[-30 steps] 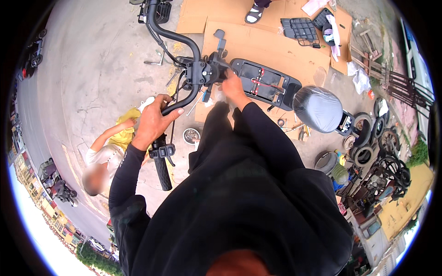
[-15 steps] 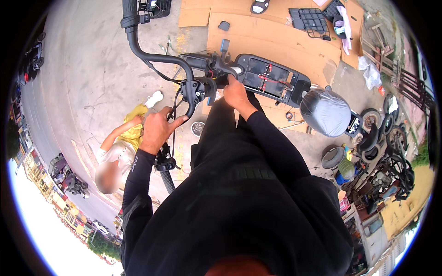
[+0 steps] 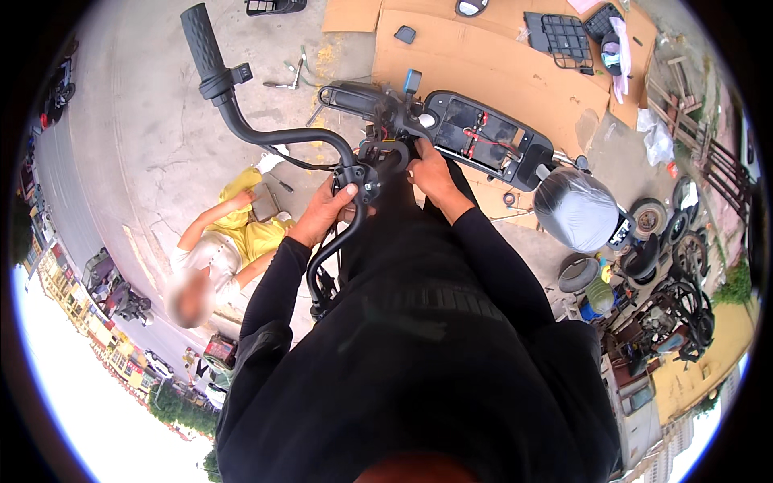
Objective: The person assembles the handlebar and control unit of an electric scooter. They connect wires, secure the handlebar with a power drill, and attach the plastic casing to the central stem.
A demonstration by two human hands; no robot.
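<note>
A black handlebar (image 3: 266,137) with a ribbed grip and a stem clamp rises in front of me, cables trailing from it. My left hand (image 3: 322,212) closes on the handlebar next to the clamp, its thumb on top and its fingers mostly hidden beneath. My right hand (image 3: 435,174) is curled by the front of the black bike frame (image 3: 441,98), just below its neck; what lies in its fingers is hidden. Behind the neck, an open compartment (image 3: 471,135) in the frame shows black blocks and red wires. A plastic-wrapped grey saddle (image 3: 576,209) sits at the frame's rear end.
Flattened cardboard (image 3: 483,56) covers the ground beyond the bike, with a black wire basket (image 3: 555,40) on it. A person in yellow trousers (image 3: 241,229) sits low at the left. Tools (image 3: 291,76) lie on the concrete. Tyres (image 3: 648,217) and scrap parts are piled at right.
The handlebar has swung closer to me and its clamp has shifted right. My left hand has moved right and up along it to the clamp. My right hand has shifted slightly right and down.
</note>
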